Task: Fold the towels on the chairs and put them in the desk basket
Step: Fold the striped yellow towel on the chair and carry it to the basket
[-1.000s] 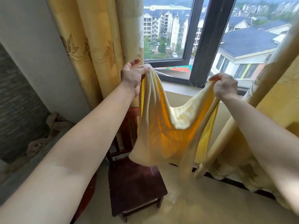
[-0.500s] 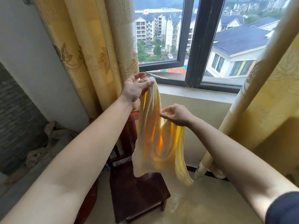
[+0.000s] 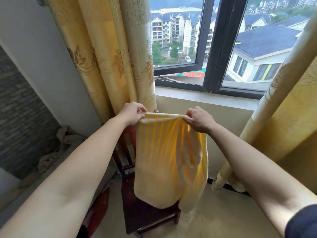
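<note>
Towel first: a soft pale-yellow terry towel (image 3: 164,160) hangs in front of me, doubled over, and I see its top edge stretched nearly level between my two hands. My left hand (image 3: 132,114) has its fingers (image 3: 141,112) curled tight and pinches the left top corner between thumb and forefingers. My right hand (image 3: 199,119) does the same at the right top corner, fingers (image 3: 187,118) bent narrow around the cloth, knuckles toward me. Both bare forearms reach out from the near corners of the view; a dark sleeve (image 3: 303,222) shows at the near right.

Below the grip the towel falls in long vertical folds, glowing orange where light passes through it. A loose inner layer bunches on its right side, and its rounded lower edge hangs over the seat of a dark reddish-brown wooden chair (image 3: 149,215); I cannot tell whether it touches the seat. The chair stands on a pale glossy floor (image 3: 223,212), its back toward the far left behind the towel.

Farther out, gold patterned curtains (image 3: 106,54) hang at the far left, with more gold curtain at the right, framing a black-framed window (image 3: 217,43).
</note>
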Action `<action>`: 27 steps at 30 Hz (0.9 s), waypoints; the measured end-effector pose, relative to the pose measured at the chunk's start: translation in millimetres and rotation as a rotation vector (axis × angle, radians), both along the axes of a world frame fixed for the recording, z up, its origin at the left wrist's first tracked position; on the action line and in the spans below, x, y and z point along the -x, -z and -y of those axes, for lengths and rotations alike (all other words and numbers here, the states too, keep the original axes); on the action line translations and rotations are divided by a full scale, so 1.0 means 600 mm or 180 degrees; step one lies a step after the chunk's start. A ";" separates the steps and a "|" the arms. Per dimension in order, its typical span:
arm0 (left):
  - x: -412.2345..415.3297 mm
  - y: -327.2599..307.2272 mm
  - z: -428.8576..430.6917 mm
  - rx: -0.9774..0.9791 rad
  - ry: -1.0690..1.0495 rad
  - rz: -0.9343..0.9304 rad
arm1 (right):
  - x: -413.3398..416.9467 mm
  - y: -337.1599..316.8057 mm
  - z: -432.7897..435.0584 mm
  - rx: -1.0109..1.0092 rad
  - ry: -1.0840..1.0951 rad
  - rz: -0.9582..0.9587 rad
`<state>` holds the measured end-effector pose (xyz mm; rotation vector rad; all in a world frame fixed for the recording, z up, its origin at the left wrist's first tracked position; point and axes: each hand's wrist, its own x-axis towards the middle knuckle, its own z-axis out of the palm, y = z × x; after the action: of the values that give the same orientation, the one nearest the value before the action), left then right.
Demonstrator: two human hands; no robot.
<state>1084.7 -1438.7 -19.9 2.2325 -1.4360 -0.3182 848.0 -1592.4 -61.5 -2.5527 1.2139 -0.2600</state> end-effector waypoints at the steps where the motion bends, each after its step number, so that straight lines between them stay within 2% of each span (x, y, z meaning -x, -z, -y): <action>1: -0.002 0.007 -0.004 -0.0004 -0.0017 -0.0065 | 0.000 0.002 -0.002 -0.0034 -0.0008 0.0013; 5: -0.017 0.024 -0.015 -0.0217 -0.0093 0.0109 | 0.023 0.005 0.008 -0.0201 -0.0059 0.0256; 10: -0.066 0.051 -0.042 -0.0495 -0.0653 0.0624 | 0.100 0.006 0.064 -0.0962 0.0405 0.0272; 12: -0.079 0.065 -0.058 -0.0654 -0.0856 0.0960 | 0.136 0.019 0.089 -0.0781 0.0729 -0.0005; 16: -0.118 0.100 -0.111 -0.1039 -0.1339 0.1435 | 0.227 0.048 0.125 0.0063 0.1710 -0.0573; 19: -0.149 0.129 -0.143 -0.1127 -0.1750 0.1369 | 0.281 0.071 0.142 0.0354 0.2150 -0.0676; 22: -0.149 0.155 -0.151 -0.1152 -0.1848 0.1165 | 0.286 0.088 0.146 0.0558 0.2074 -0.0671; 24: -0.146 0.169 -0.148 -0.1238 -0.1786 0.0955 | 0.275 0.093 0.143 0.0506 0.2028 -0.0661; 27: -0.137 0.179 -0.131 -0.1336 -0.1353 0.0676 | 0.256 0.088 0.132 0.0333 0.1872 -0.0630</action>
<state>1167.1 -1360.2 -127.2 2.9146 -1.0131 -0.2620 694.5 -1671.8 -114.2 -2.2798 2.0625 -0.2003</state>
